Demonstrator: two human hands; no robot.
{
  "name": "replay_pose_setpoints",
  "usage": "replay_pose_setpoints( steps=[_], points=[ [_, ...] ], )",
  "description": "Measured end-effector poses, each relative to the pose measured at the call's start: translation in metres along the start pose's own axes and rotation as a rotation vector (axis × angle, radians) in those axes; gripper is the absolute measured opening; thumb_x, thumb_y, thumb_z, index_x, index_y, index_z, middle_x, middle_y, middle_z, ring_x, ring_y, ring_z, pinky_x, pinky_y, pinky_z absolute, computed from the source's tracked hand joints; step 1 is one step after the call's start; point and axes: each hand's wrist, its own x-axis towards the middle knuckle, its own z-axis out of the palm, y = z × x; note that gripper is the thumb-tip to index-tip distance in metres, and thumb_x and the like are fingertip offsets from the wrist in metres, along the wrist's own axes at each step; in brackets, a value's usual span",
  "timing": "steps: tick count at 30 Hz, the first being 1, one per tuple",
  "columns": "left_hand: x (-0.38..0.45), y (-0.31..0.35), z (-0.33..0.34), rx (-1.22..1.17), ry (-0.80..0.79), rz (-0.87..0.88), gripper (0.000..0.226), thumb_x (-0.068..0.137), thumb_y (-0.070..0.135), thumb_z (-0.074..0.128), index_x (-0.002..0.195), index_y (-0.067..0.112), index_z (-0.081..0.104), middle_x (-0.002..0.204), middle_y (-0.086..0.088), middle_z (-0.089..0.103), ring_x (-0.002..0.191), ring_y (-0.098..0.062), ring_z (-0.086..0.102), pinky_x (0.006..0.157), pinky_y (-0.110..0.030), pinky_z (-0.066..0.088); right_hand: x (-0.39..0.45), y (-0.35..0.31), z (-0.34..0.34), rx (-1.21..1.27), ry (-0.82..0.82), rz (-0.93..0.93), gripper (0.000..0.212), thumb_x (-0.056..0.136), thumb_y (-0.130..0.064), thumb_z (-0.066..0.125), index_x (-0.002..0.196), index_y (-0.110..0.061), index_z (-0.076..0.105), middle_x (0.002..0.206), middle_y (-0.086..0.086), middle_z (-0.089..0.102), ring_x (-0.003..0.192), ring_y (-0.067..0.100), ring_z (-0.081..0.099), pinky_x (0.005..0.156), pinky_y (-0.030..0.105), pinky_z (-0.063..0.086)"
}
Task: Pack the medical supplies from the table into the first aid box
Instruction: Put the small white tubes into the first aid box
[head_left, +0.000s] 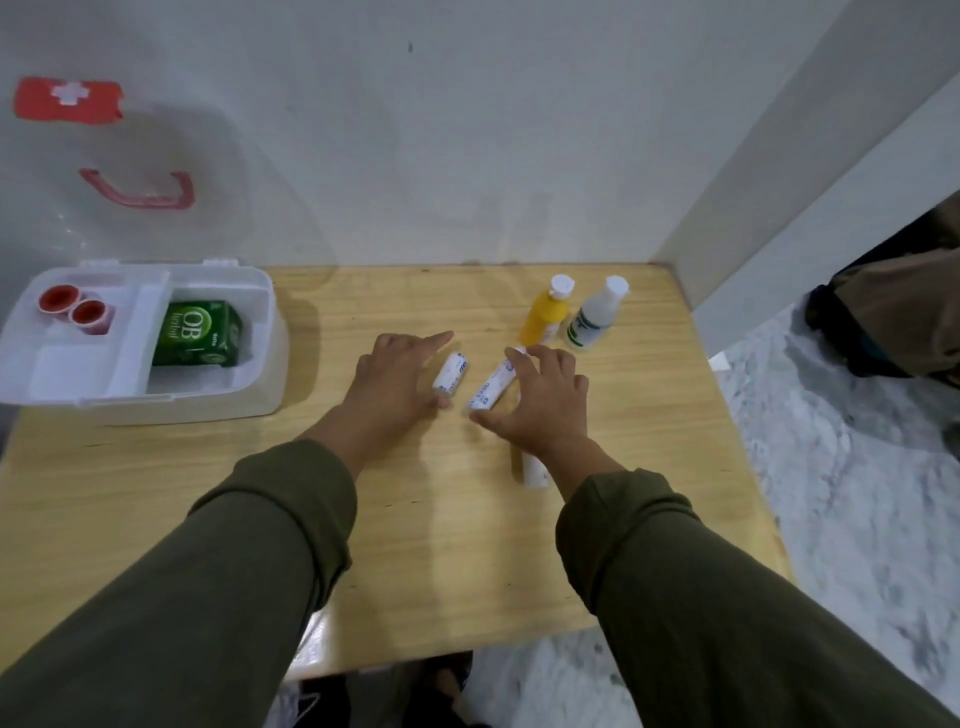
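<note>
The white first aid box stands open at the table's back left, its clear lid leaning on the wall. Inside are a green carton and two red-capped containers. Three white bandage rolls lie mid-table. My left hand has spread fingers around the short roll. Fingers apart, my right hand hovers over the long roll. The third roll is partly hidden under my right wrist. A yellow bottle and a white bottle stand behind.
The wooden table sits in a corner, with white walls behind and to the right. A marbled floor lies to the right, with a dark bag on it. Shoes show below the table's front edge.
</note>
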Motion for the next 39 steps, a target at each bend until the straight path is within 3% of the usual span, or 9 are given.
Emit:
replay_pose_setpoints(
  steps=[6, 15, 25, 34, 39],
  points=[
    [0.000, 0.001, 0.002, 0.019, -0.035, 0.007, 0.059, 0.083, 0.043, 0.061, 0.136, 0.043, 0.037, 0.130, -0.002, 0.049, 0.125, -0.025, 0.034, 0.097, -0.041, 0.032, -0.003, -0.007, 0.004, -0.016, 0.015, -0.045, 0.059, 0.071, -0.062, 0.064, 0.123, -0.036, 0.055, 0.130, 0.005, 0.043, 0.120, 0.025, 0.034, 0.096, 0.040, 0.028],
    [0.000, -0.001, 0.018, -0.115, 0.055, -0.014, 0.045, 0.087, 0.034, 0.052, 0.130, 0.042, 0.046, 0.113, 0.002, 0.061, 0.107, -0.024, 0.044, 0.094, -0.039, 0.039, 0.013, -0.009, 0.009, -0.098, -0.065, -0.067, 0.044, 0.083, -0.062, 0.046, 0.117, -0.037, 0.056, 0.112, 0.000, 0.061, 0.113, 0.027, 0.037, 0.089, 0.042, 0.029],
    [-0.007, 0.000, 0.009, -0.240, 0.185, -0.099, 0.038, 0.092, 0.023, 0.049, 0.128, 0.031, 0.051, 0.109, -0.005, 0.062, 0.109, -0.025, 0.044, 0.080, -0.027, 0.032, 0.013, -0.024, -0.003, -0.032, 0.017, -0.009, 0.025, 0.093, -0.032, 0.045, 0.109, -0.029, 0.063, 0.100, 0.008, 0.064, 0.111, 0.028, 0.039, 0.085, 0.040, 0.030],
    [-0.039, -0.007, -0.056, -0.355, 0.511, -0.149, 0.028, 0.087, 0.025, 0.060, 0.115, 0.024, 0.062, 0.107, 0.004, 0.067, 0.105, -0.019, 0.057, 0.082, -0.027, 0.040, 0.015, -0.080, -0.042, 0.030, 0.123, -0.076, 0.026, 0.091, -0.028, 0.046, 0.108, -0.028, 0.066, 0.099, 0.009, 0.065, 0.110, 0.029, 0.040, 0.083, 0.040, 0.031],
    [-0.071, -0.037, -0.107, -0.375, 0.662, -0.225, 0.028, 0.086, 0.025, 0.062, 0.113, 0.022, 0.064, 0.108, -0.001, 0.067, 0.103, -0.020, 0.058, 0.083, -0.032, 0.048, 0.011, -0.138, -0.056, 0.057, 0.141, -0.152, 0.025, 0.092, -0.028, 0.045, 0.106, -0.029, 0.066, 0.096, 0.007, 0.065, 0.110, 0.028, 0.040, 0.081, 0.038, 0.029]
  ],
)
